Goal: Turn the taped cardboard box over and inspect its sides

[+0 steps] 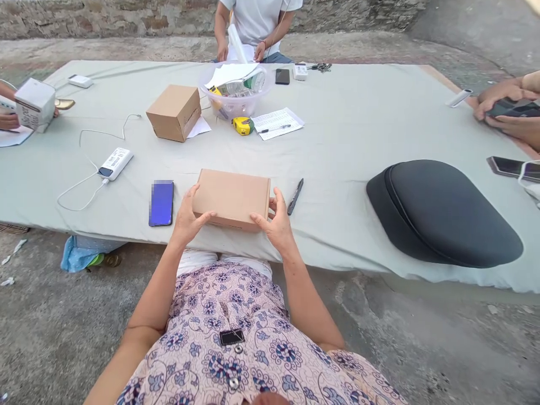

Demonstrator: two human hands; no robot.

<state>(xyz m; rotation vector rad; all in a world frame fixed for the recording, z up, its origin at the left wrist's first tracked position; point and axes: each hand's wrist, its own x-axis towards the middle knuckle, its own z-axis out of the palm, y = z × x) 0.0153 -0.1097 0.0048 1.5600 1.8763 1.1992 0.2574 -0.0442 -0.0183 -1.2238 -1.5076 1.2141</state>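
A closed brown cardboard box (234, 194) lies flat near the front edge of the covered table, between my two hands. My left hand (189, 216) grips its left end, with the thumb at the front edge and the fingers along the side. At the right end, my right hand (275, 219) holds the box in the same way, thumb in front and fingers curled by the side. A black pen (295, 197) lies just right of my right hand. To the left of my left hand is a phone with a blue screen (161, 203).
Farther back stand another cardboard box (172, 112), a plastic basin (240, 104) and a yellow tape measure (243, 125). A white power bank (115, 163) with a cable lies left. A large black case (445, 214) occupies the right. Other people sit around the table (337, 135).
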